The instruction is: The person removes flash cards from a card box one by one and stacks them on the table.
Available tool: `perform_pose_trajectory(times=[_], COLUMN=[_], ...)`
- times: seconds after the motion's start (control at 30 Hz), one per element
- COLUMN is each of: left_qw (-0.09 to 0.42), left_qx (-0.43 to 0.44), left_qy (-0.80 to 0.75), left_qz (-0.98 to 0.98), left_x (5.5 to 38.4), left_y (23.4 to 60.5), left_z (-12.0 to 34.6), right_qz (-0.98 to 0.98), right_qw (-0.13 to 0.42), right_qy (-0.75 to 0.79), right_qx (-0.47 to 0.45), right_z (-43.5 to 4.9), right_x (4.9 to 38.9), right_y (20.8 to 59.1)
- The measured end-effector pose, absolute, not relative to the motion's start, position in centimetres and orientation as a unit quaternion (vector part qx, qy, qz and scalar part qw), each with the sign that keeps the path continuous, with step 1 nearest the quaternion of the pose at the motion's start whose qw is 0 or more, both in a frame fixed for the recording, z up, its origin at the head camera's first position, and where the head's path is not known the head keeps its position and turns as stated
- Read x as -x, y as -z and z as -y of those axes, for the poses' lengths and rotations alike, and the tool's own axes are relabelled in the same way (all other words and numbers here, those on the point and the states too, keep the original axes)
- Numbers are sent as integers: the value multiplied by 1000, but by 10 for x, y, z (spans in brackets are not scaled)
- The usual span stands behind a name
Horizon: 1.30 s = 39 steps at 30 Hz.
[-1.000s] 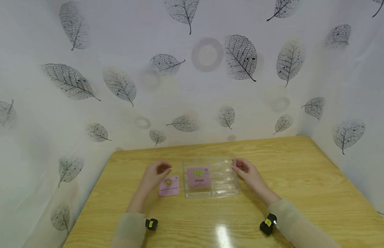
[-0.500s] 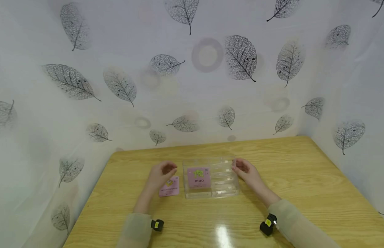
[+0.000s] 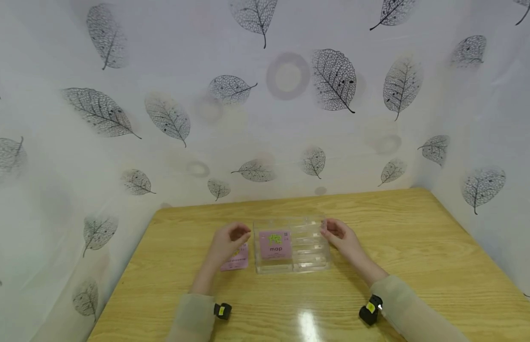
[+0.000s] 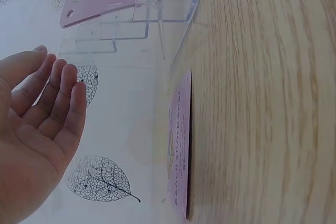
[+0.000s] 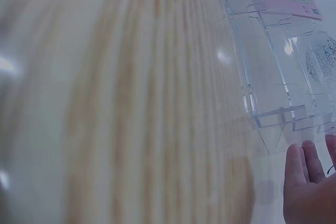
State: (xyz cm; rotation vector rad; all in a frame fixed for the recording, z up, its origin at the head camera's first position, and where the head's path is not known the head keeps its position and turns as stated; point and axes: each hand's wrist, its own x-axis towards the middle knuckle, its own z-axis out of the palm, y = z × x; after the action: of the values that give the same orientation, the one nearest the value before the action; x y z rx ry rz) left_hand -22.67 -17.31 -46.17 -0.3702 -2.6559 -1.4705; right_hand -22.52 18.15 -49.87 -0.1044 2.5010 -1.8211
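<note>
A clear plastic organizer tray (image 3: 273, 269) with several compartments lies on the table; a pink card (image 3: 275, 245) printed "map" sits in its left part. My left hand (image 3: 225, 241) hovers beside the tray's left wall, fingers loosely bent and nothing in them. Below it, partly hidden in the head view, lies another pink card (image 4: 181, 150) reading "pencil sharpener", flat on the table. At the tray's far right corner is my right hand (image 3: 342, 237), its fingertips at the outer wall. In the right wrist view the fingers (image 5: 294, 169) look fairly straight; whether they press the wall is unclear.
A wooden table (image 3: 410, 247) carries everything. White cloth with leaf prints (image 3: 286, 118) hangs behind and at both sides. Each wrist wears a small black camera, one at the left (image 3: 222, 311) and one at the right (image 3: 370, 309).
My left hand has moved right, over the pencil sharpener card and up to the tray's left side, covering more of that card. The right hand and tray stay in place.
</note>
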Motion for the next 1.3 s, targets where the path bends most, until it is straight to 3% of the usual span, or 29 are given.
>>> perform_pose_trajectory(times=[1.3], left_qw=[58], left_qx=[118], left_qy=[498], left_qz=[857], left_x=[227], left_y=[468], left_z=[149], right_qz=[-809], right_qw=[21], right_qy=[586], right_qx=[34], right_z=[-182], right_x=[227], right_y=[501])
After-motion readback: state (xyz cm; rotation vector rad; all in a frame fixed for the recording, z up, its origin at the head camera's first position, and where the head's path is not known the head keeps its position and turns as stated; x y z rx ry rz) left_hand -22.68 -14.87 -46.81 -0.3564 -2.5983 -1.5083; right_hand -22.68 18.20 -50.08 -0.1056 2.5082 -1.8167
